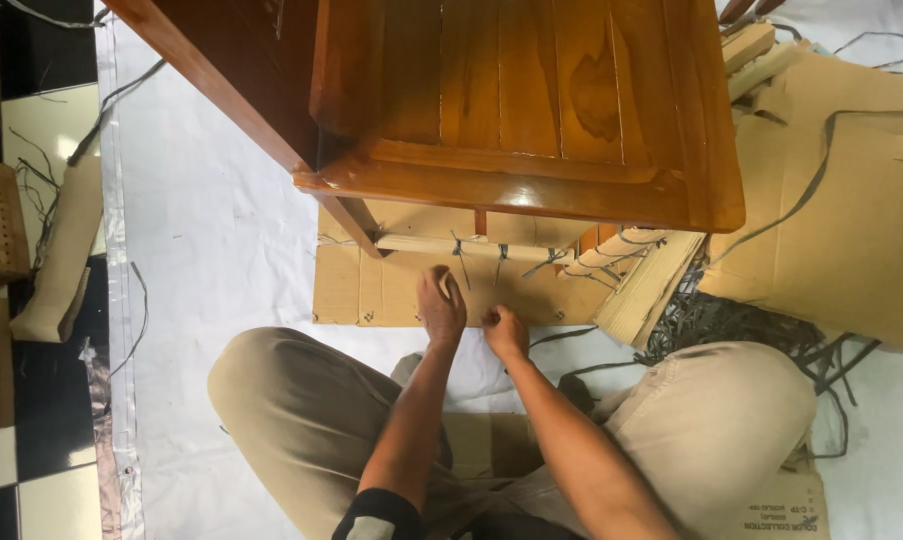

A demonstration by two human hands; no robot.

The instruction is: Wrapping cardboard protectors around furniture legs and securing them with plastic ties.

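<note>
Filling twelve o'clock, the table dominates; cardboard lies beneath, with strapping at centre. Left hand and right hand — both pinched shut, on what I cannot tell — should pull gently, near the knots.

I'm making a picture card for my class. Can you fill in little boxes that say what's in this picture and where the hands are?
Place: person sitting cross-legged on a white sheet
Big thing: glossy brown wooden furniture piece
Under it: flat cardboard
Left hand: on the cardboard below a pale slat, fingers curled
Right hand: beside the left hand, fingers pinched; what it holds is too small to tell
Dark strings: tied around the slat
Right side: pile of dark strips and more cardboard
</note>
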